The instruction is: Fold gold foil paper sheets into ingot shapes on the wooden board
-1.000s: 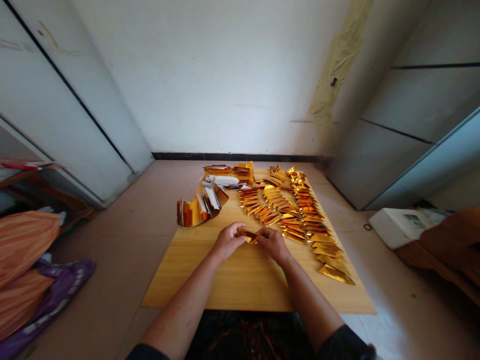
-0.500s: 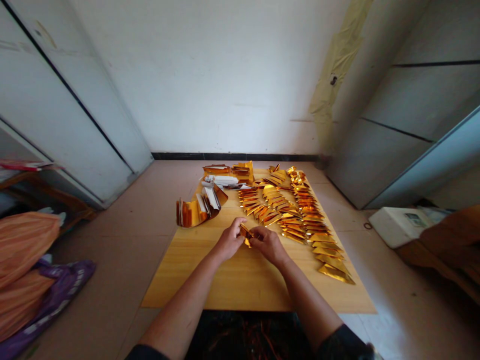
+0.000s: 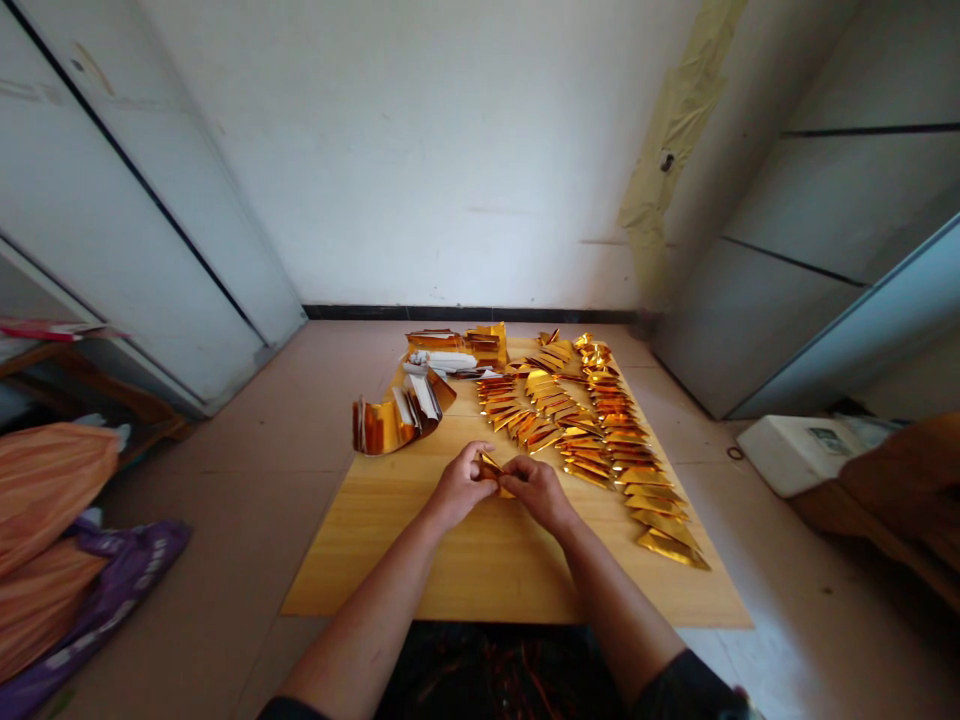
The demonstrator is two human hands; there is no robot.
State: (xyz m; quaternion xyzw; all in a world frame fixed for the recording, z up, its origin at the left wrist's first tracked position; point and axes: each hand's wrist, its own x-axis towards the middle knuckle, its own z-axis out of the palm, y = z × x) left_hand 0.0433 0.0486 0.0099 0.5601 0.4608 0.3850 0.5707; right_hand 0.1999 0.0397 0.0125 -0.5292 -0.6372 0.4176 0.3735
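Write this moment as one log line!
left hand: holds gold foil piece | right hand: pinches same piece | wooden board: rows of folded gold triangles

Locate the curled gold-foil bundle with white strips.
Head view: the bundle sits at the left edge of the wooden board, beyond the left hand, beside the folded gold triangles.

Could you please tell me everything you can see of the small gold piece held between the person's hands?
The small folded piece of shiny gold foil looks like thin metallic paper, creased into angular folds with a pointed corner. It is pinched between the left hand and the right hand, above the pale wooden board. The fingers hide much of it, so its full shape cannot be seen.
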